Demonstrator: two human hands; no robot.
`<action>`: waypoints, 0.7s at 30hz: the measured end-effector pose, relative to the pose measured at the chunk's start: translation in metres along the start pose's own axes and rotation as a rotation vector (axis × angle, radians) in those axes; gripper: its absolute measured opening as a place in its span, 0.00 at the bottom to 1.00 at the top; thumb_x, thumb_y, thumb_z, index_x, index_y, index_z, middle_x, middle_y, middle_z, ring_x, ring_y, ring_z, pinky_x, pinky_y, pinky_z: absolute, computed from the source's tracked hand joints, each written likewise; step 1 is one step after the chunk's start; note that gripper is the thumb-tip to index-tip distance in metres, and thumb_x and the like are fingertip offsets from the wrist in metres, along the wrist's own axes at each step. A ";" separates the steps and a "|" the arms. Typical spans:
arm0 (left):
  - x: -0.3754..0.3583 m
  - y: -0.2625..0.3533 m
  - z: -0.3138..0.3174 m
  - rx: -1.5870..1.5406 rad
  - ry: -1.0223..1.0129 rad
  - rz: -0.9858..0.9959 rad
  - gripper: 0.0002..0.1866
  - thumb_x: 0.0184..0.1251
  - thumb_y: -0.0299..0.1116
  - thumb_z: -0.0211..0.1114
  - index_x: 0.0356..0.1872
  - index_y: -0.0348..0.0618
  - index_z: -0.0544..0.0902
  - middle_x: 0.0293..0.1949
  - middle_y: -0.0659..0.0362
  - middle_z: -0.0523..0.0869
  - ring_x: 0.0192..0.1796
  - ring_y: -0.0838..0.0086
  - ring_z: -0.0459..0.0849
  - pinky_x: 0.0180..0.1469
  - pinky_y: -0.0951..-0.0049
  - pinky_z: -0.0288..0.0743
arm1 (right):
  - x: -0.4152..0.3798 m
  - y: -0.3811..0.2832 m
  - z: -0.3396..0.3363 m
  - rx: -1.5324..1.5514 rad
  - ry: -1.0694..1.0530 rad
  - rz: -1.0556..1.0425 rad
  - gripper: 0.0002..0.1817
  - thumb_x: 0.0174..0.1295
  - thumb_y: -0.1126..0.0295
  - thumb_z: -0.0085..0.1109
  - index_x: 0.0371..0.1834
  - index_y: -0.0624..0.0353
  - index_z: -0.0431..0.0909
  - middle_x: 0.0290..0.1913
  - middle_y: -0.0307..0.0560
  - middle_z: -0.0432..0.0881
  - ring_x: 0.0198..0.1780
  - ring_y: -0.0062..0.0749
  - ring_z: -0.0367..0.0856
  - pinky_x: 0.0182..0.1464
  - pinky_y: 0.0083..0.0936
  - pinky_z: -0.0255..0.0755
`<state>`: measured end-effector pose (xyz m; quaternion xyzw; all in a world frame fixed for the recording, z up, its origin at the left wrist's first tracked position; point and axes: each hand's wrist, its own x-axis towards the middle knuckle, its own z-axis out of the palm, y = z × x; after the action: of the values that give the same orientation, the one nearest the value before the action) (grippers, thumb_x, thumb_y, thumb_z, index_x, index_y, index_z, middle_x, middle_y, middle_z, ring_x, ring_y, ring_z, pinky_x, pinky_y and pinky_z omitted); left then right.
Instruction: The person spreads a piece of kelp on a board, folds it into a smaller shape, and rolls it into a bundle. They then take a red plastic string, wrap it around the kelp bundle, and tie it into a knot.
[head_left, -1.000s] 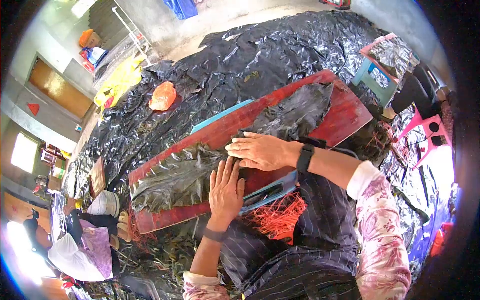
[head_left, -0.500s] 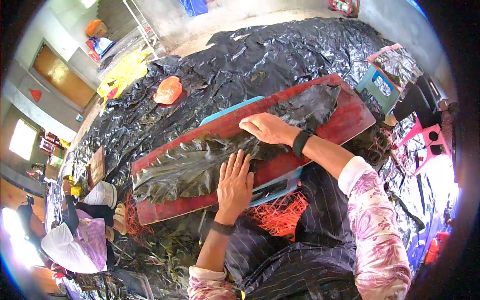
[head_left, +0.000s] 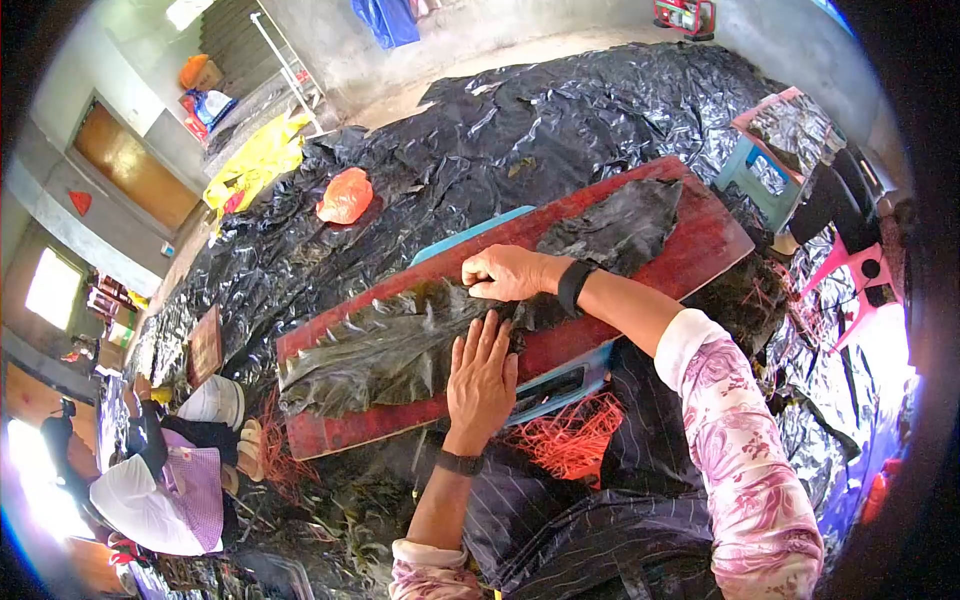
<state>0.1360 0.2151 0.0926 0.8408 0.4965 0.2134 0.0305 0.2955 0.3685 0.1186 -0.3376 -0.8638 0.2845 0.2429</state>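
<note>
A long, dark olive, ruffled kelp-like leaf [head_left: 385, 345] lies spread along a red board [head_left: 705, 235] in front of me. My left hand [head_left: 478, 388] rests flat on the leaf's near edge, fingers stretched out. Just beyond its fingertips, my right hand [head_left: 508, 272] is closed, knuckles up, pinching the leaf near its far edge. Which fold it grips is hidden beneath the fingers. The right stretch of the leaf [head_left: 620, 225] lies flatter on the board. Under the board shows a light-blue stool [head_left: 562, 388].
Red plastic strings [head_left: 575, 435] lie by my lap. Black plastic sheeting [head_left: 480, 140] covers the floor, with an orange bag [head_left: 345, 196] on it. A person in a white head covering [head_left: 130, 498] sits at left near a white bucket [head_left: 213, 402]. A pink stool [head_left: 855, 275] stands at right.
My right hand has moved left and towards me along the leaf, and its fingers have curled tighter. My left hand stays flat in nearly the same place. The view has shifted slightly.
</note>
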 end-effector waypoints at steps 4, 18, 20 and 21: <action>0.001 0.000 0.000 0.009 -0.014 -0.003 0.23 0.77 0.39 0.48 0.70 0.44 0.70 0.73 0.53 0.67 0.75 0.57 0.63 0.76 0.54 0.54 | 0.006 0.013 -0.006 0.219 -0.155 0.010 0.10 0.59 0.69 0.65 0.38 0.66 0.80 0.35 0.46 0.86 0.36 0.27 0.83 0.42 0.28 0.75; 0.002 0.005 -0.004 -0.018 -0.028 -0.023 0.24 0.75 0.37 0.51 0.69 0.45 0.70 0.73 0.53 0.67 0.76 0.58 0.62 0.77 0.54 0.52 | 0.012 0.048 -0.009 0.151 0.214 0.145 0.12 0.53 0.68 0.69 0.38 0.59 0.81 0.36 0.48 0.85 0.39 0.37 0.84 0.43 0.33 0.76; 0.003 0.004 -0.005 -0.025 -0.015 -0.026 0.24 0.75 0.37 0.51 0.69 0.45 0.70 0.73 0.54 0.67 0.76 0.58 0.62 0.77 0.55 0.52 | -0.010 0.038 -0.024 -0.079 0.310 0.111 0.13 0.60 0.63 0.63 0.41 0.60 0.81 0.44 0.49 0.85 0.45 0.44 0.83 0.47 0.35 0.75; 0.003 0.004 -0.005 -0.020 -0.013 -0.026 0.24 0.75 0.37 0.51 0.69 0.45 0.70 0.73 0.54 0.67 0.76 0.58 0.62 0.77 0.55 0.52 | -0.024 0.032 -0.029 -0.119 0.256 0.114 0.18 0.66 0.60 0.58 0.52 0.59 0.79 0.57 0.51 0.80 0.58 0.45 0.78 0.58 0.36 0.72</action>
<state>0.1381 0.2148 0.0993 0.8354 0.5049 0.2126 0.0449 0.3432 0.3797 0.1126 -0.4335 -0.8204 0.2007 0.3141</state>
